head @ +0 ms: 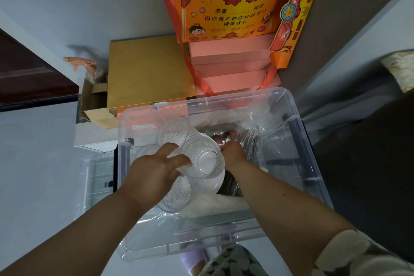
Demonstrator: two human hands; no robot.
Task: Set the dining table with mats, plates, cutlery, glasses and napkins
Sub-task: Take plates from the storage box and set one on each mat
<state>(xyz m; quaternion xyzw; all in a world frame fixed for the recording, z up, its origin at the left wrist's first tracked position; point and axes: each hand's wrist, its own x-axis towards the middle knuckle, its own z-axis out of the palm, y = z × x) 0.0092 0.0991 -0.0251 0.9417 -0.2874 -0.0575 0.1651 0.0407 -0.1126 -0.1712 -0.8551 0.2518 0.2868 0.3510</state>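
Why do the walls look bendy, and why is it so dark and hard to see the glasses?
Head view: the wide-angle lens bends straight wall edges near the borders; the light is dim and bluish; the clear glasses blur into the clear plastic bin, with pale glare on their bases; the hands, left hand and right hand, look fairly sharp.

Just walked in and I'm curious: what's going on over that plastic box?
A person is bent over a clear plastic storage box on the floor, both hands inside it. The left hand has its fingers spread around a ribbed drinking glass, with more glasses beside and beneath it. The right hand reaches deeper toward what looks like metal cutlery; whether it grips any is hidden. Nothing shows of a dining table here.
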